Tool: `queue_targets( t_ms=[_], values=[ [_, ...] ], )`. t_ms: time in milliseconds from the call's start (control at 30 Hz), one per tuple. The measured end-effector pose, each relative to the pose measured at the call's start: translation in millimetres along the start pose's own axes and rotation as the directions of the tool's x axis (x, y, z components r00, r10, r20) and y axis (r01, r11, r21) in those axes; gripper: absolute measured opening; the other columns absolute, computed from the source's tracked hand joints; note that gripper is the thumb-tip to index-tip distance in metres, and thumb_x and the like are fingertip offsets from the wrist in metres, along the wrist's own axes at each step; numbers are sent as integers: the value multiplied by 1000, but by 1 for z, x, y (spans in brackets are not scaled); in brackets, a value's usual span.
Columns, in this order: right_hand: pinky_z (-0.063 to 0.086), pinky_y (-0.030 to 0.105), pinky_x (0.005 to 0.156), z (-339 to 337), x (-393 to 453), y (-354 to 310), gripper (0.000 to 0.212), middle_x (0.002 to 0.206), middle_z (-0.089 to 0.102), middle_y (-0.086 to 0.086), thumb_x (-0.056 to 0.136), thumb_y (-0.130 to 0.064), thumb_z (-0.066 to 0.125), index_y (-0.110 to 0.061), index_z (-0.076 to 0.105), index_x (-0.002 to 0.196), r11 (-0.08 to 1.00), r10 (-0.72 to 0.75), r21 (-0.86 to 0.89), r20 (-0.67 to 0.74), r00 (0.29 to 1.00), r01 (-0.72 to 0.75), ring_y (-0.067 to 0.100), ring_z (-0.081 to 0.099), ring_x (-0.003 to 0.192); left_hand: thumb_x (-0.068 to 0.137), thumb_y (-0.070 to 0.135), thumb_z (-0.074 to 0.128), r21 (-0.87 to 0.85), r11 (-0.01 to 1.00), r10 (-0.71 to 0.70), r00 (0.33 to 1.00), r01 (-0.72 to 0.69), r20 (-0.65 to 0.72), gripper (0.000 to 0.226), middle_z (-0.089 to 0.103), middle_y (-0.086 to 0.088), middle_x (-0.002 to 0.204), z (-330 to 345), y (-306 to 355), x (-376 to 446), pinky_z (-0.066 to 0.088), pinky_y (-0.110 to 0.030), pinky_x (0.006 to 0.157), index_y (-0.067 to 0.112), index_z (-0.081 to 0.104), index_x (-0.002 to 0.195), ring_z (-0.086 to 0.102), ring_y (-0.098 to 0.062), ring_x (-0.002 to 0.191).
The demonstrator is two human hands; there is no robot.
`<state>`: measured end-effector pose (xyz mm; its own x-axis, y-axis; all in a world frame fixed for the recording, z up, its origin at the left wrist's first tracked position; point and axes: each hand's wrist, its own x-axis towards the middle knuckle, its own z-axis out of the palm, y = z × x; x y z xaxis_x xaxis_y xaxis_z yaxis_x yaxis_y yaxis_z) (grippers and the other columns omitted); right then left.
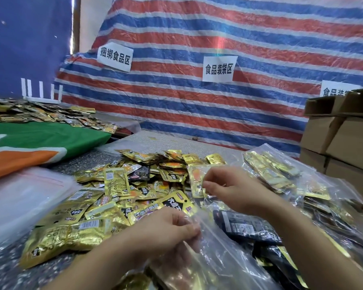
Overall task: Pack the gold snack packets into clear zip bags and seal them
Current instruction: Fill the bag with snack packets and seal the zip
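My left hand (172,229) and right hand (224,189) pinch the floppy, slippery clear zip bag (216,243) by its top edge.

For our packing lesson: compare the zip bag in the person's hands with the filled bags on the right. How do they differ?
1. The held bag is pinched at its edge by the left hand and the right hand; the filled bags lie untouched on the table.
2. The held bag sits upright between the hands; the filled bags lie flat, overlapping.

Both are clear plastic with gold packets inside.
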<state>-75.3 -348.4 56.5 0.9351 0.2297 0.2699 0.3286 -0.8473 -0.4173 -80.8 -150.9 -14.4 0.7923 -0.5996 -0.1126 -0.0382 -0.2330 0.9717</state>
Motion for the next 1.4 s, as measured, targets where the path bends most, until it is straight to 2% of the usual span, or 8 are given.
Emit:
queue_targets(
  t_ms=[200,400,533,633,833,967,1233,1400],
  values=[
    [48,25,87,28,54,-19,21,119,67,-3,99,-23,58,-18,67,118,963,-84,-231,234,969,139,12,61,105,98,33,58,-36,999,11,1000,-10,15,33,70,-12,66,1,-2,2,41,-29,53,12,75,77,59,-18,49],
    [40,37,106,65,89,-34,53,152,45,-1,97,-36,61,-23,45,146,890,-14,-392,487,873,233,22,45,136,95,32,64,-24,1000,-6,999,5,-37,25,71,-8,70,2,-5,4,45,-28,53,20,75,77,59,-20,55],
    [34,43,110,82,96,-37,64,160,31,2,97,-27,60,-26,31,154,863,76,-437,609,790,254,26,35,143,92,37,66,70,997,-4,998,9,-63,24,73,-4,72,1,-4,4,47,-24,51,20,76,80,62,-17,56],
    [39,42,108,85,97,-39,61,156,38,4,95,-20,61,-22,38,151,851,62,-439,627,777,287,26,41,139,87,37,63,110,994,4,998,3,-64,21,74,0,72,1,-2,4,49,-29,58,22,75,79,63,-19,61],
    [54,37,90,78,96,-41,39,119,66,5,85,-12,72,-14,66,124,879,-106,-345,532,840,329,22,62,105,97,31,60,99,995,16,999,-12,-48,31,73,6,68,2,0,2,47,-24,48,29,74,70,61,-13,53],
    [45,27,71,75,98,-35,36,103,60,-1,84,-17,75,-15,67,119,885,-141,-334,473,870,325,18,56,91,96,36,61,96,995,14,998,-8,-63,30,72,8,66,4,2,1,49,-26,49,35,74,70,60,-13,54],
    [52,36,83,76,98,-28,34,106,53,-4,91,-26,67,-19,63,124,897,3,-375,533,846,234,20,57,98,96,38,61,55,999,4,999,-2,-39,29,73,7,67,3,3,0,50,-28,52,32,75,72,62,-14,53],
    [44,31,72,74,101,-29,41,113,49,-3,90,-25,63,-22,57,131,864,96,-454,573,814,218,20,54,95,97,37,61,44,999,-5,1000,7,-30,28,73,6,67,2,1,2,52,-28,53,30,75,73,63,-14,53]
  ],
)
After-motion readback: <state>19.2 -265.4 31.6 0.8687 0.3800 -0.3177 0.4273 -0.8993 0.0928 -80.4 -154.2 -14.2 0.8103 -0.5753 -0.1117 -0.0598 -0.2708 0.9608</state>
